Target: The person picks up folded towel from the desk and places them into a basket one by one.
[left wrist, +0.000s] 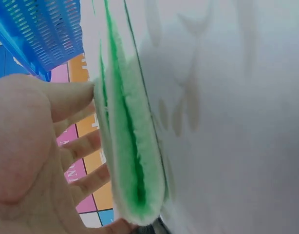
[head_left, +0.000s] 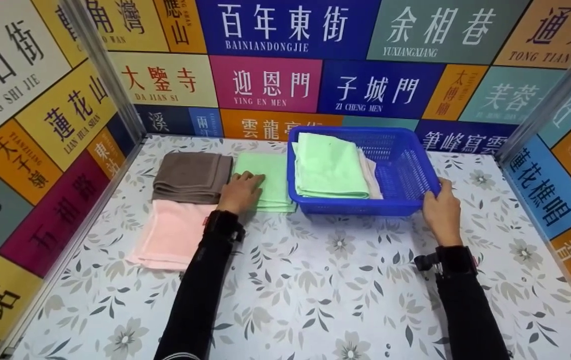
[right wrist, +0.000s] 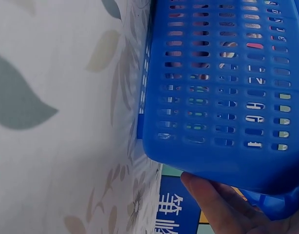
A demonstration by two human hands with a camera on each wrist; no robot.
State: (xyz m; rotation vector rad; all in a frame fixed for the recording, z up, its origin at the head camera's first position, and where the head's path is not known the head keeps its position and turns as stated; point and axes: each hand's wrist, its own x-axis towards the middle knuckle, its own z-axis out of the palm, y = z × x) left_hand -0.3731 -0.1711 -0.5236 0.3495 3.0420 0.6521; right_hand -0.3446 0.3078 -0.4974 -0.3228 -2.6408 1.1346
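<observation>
Black sleeves (head_left: 190,300) come first. Left hand (head_left: 241,192), fingers apart, touches the folded green cloth (head_left: 272,175) on the bench (head_left: 290,290), just left of the blue basket (head_left: 360,207). Right hand (head_left: 443,212) pinches the basket's right rim. Lifting only the top layer could make the folds flop open; pushing the basket left could crumple the cloth. The basket's long way runs left to right, open top up; the cloth's right end is hidden, so I can't tell its long way.

Green cloth (head_left: 275,181) partly hidden beneath left hand (head_left: 241,192)
</observation>
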